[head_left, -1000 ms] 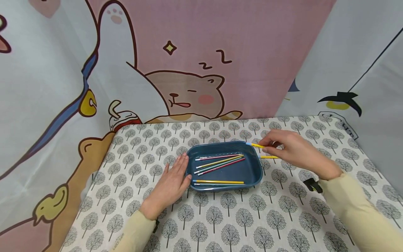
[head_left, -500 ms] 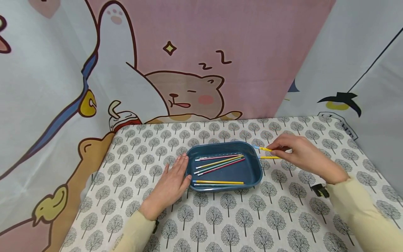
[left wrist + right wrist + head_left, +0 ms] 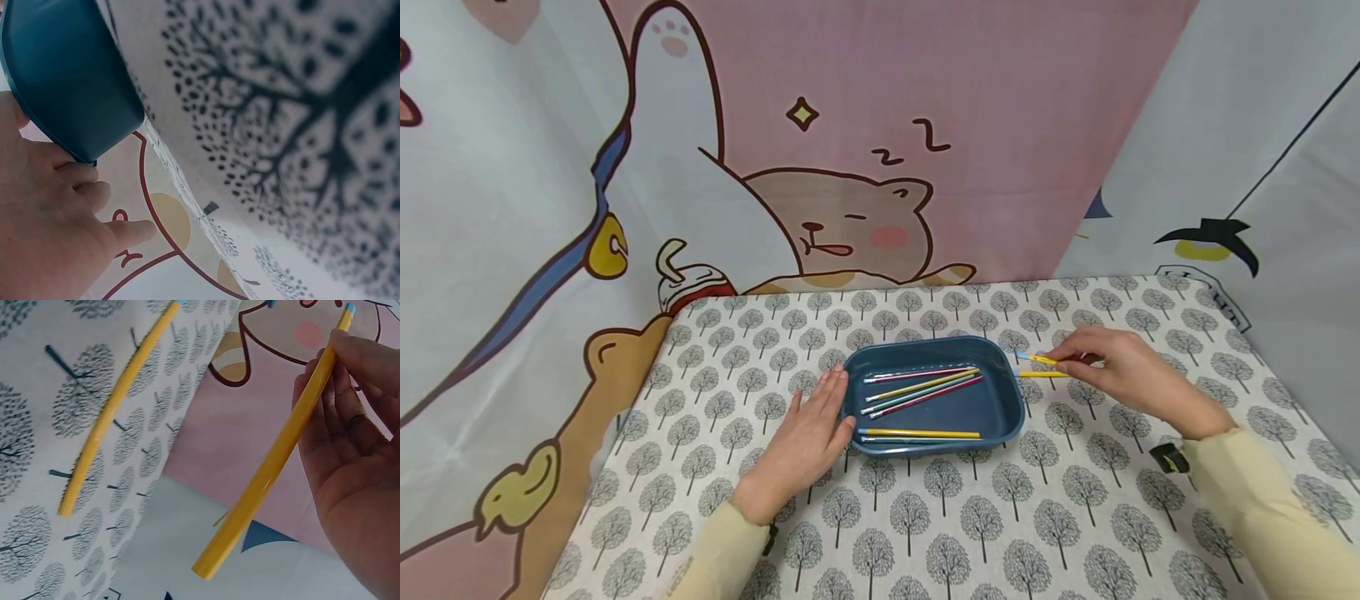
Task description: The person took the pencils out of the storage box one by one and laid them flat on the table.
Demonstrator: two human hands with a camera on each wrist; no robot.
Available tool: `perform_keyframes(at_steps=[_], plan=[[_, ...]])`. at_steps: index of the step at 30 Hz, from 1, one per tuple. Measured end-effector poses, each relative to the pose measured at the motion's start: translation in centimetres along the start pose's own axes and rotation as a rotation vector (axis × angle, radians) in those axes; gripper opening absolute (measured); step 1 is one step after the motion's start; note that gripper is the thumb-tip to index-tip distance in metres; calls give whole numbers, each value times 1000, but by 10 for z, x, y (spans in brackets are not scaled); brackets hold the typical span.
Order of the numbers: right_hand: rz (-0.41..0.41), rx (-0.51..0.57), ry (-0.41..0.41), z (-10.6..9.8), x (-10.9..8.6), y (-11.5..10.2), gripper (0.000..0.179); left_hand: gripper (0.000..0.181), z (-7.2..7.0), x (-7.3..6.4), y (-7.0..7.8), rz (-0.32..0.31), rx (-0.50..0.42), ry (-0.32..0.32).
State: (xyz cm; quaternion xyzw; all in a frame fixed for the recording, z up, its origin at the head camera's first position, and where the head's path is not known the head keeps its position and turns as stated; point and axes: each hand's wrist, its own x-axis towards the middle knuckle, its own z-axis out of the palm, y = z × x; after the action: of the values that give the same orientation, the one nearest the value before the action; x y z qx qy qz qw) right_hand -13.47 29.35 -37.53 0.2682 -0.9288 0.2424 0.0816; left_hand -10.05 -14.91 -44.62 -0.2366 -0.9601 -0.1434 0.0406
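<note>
My right hand (image 3: pixel 1112 367) pinches a yellow pencil (image 3: pixel 269 465) between thumb and fingers, near its blue-tipped end. The held pencil is to the right of a dark blue plastic tray (image 3: pixel 951 412), and its blunt end hangs free in the right wrist view. A second yellow pencil (image 3: pixel 109 412) lies on the cloth just right of the tray, its far part covered by my right hand in the head view. Fingers extended, my left hand (image 3: pixel 801 437) rests against the tray's left rim; its fingertips touch the edge in the left wrist view.
Inside the tray lie several slim pencils (image 3: pixel 925 390) in red, gold and green, slanting across the middle. A yellow pencil (image 3: pixel 925 432) and a green one lie along the near wall. Tree-print cloth (image 3: pixel 910 517) covers the table, backed by a cartoon curtain (image 3: pixel 1000 150).
My right hand has moved right and slightly toward me, carrying the yellow pencil from over the tray's far right rim to outside it. The left hand and tray stay put.
</note>
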Motion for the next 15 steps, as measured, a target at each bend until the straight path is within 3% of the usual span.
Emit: perform_keyframes(at_steps=[15], plan=[[37,58,-55,22,-8,28,24,64,0,0,0,17,-1,10]])
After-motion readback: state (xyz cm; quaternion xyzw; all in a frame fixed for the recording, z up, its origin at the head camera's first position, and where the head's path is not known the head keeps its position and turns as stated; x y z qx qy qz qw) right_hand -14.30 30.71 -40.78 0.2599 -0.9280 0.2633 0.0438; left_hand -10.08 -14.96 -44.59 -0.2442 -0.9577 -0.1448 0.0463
